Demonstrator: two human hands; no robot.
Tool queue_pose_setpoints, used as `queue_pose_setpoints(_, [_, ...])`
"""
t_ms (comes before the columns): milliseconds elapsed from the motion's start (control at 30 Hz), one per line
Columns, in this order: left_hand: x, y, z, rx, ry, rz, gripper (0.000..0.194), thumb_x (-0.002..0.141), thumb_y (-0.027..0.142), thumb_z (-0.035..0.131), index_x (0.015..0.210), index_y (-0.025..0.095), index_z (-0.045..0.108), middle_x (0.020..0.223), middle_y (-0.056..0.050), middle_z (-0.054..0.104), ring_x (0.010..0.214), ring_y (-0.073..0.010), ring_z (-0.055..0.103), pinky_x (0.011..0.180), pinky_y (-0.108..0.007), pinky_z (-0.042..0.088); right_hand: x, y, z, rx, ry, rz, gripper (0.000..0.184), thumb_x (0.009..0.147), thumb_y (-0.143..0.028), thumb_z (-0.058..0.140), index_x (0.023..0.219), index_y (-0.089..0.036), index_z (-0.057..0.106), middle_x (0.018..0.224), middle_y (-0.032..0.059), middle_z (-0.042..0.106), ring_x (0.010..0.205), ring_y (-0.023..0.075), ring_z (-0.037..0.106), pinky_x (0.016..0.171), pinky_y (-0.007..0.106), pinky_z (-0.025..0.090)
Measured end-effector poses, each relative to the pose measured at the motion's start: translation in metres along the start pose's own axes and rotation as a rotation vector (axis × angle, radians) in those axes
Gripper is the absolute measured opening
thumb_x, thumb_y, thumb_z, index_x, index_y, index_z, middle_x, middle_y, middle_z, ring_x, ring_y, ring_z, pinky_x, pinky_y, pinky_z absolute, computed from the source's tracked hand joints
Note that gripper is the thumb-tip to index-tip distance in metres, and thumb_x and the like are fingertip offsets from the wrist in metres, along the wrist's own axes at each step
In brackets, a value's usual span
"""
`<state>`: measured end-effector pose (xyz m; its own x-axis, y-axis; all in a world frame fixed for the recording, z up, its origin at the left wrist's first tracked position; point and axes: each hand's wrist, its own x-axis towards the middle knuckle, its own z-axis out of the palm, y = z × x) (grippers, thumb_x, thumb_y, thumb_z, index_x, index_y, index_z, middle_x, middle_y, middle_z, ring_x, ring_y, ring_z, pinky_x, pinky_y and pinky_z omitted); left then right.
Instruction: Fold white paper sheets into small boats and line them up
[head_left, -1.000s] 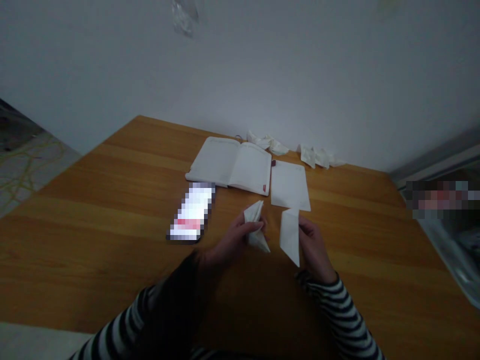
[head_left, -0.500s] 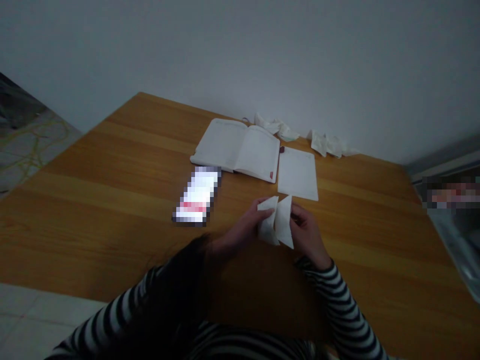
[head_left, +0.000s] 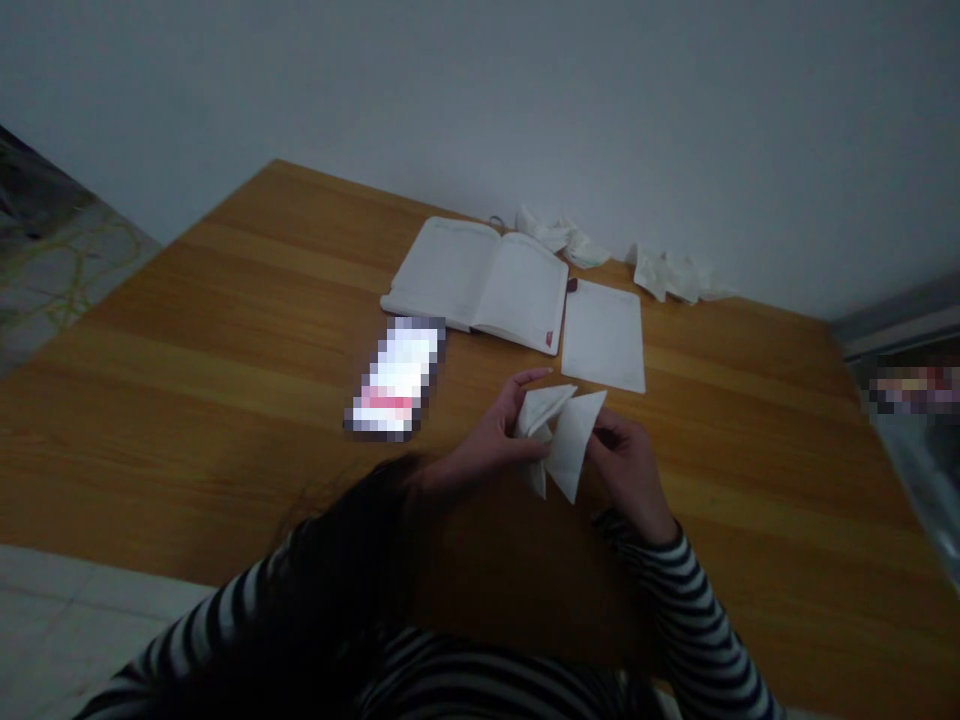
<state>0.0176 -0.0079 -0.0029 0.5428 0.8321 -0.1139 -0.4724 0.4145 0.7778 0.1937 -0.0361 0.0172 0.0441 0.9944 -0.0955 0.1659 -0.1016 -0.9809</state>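
Both hands hold a piece of folded white paper above the near part of the table. My left hand grips its left side, thumb in front and the index finger stretched out beyond the upper edge. On the right side, my right hand pinches the paper, its fingertips partly hidden behind a flap. The paper has pointed corners and a gap between its two halves. Just beyond the hands lies a loose white sheet.
On the wooden table an open notebook lies behind a lit, blurred phone. Crumpled white papers and more crumpled paper rest along the wall. Yellow cords are on the floor at left.
The paper's left half has opened into more folds, and its flaps have tilted. My left index finger has lifted away from the paper. The view has shifted slightly.
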Motion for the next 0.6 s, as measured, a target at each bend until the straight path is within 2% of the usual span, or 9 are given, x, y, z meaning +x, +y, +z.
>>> queue_pose_setpoints(133, [-0.006, 0.008, 0.008, 0.013, -0.026, 0.006, 0.086, 0.066, 0.014, 0.08, 0.139, 0.029, 0.035, 0.107, -0.003, 0.063, 0.082, -0.0147, 0.061, 0.069, -0.023, 0.049, -0.005, -0.006, 0.001, 0.01, 0.023, -0.073, 0.003, 0.075, -0.022, 0.069, 0.076, -0.021, 0.072, 0.075, 0.0011, 0.071, 0.072, 0.0177, 0.066, 0.065, 0.028, 0.054])
queue_pose_setpoints(267, [-0.008, 0.01, 0.01, 0.008, -0.052, 0.028, 0.088, 0.067, 0.015, 0.081, 0.14, 0.029, 0.033, 0.111, -0.005, 0.061, 0.088, -0.0167, 0.061, 0.074, -0.025, 0.05, -0.009, -0.008, 0.002, 0.015, 0.023, -0.098, 0.006, 0.073, -0.018, 0.07, 0.078, -0.021, 0.072, 0.077, 0.0011, 0.072, 0.073, 0.0174, 0.067, 0.069, 0.029, 0.055])
queue_pose_setpoints(333, [-0.008, 0.009, 0.01, 0.005, -0.081, 0.046, 0.089, 0.068, 0.014, 0.08, 0.141, 0.029, 0.032, 0.112, -0.005, 0.06, 0.09, -0.0171, 0.061, 0.075, -0.026, 0.049, -0.01, -0.007, 0.001, 0.004, 0.021, -0.098, 0.007, 0.073, -0.018, 0.071, 0.08, -0.02, 0.073, 0.078, 0.0016, 0.072, 0.073, 0.0175, 0.067, 0.07, 0.029, 0.055])
queue_pose_setpoints(433, [-0.006, 0.009, 0.009, 0.022, -0.107, 0.084, 0.088, 0.067, 0.014, 0.08, 0.14, 0.029, 0.033, 0.112, -0.005, 0.058, 0.093, -0.0183, 0.059, 0.077, -0.027, 0.049, -0.012, -0.004, 0.0, -0.027, 0.016, -0.109, 0.003, 0.072, -0.017, 0.072, 0.071, -0.02, 0.07, 0.07, 0.0002, 0.068, 0.068, 0.0163, 0.065, 0.067, 0.028, 0.054])
queue_pose_setpoints(500, [-0.006, 0.01, 0.01, 0.044, -0.104, 0.122, 0.087, 0.066, 0.013, 0.08, 0.138, 0.029, 0.035, 0.112, -0.005, 0.055, 0.095, -0.019, 0.057, 0.079, -0.028, 0.048, -0.014, -0.001, -0.002, -0.052, 0.016, -0.127, 0.007, 0.072, -0.016, 0.072, 0.067, -0.02, 0.069, 0.066, -0.0008, 0.066, 0.065, 0.0154, 0.063, 0.064, 0.027, 0.054])
queue_pose_setpoints(600, [-0.006, 0.009, 0.011, 0.063, -0.091, 0.171, 0.084, 0.066, 0.015, 0.08, 0.136, 0.029, 0.036, 0.113, -0.005, 0.052, 0.099, -0.0198, 0.055, 0.08, -0.029, 0.047, -0.016, 0.001, -0.004, -0.095, -0.008, -0.154, 0.005, 0.073, -0.015, 0.072, 0.073, -0.02, 0.072, 0.071, 0.0005, 0.069, 0.067, 0.0164, 0.065, 0.063, 0.027, 0.054])
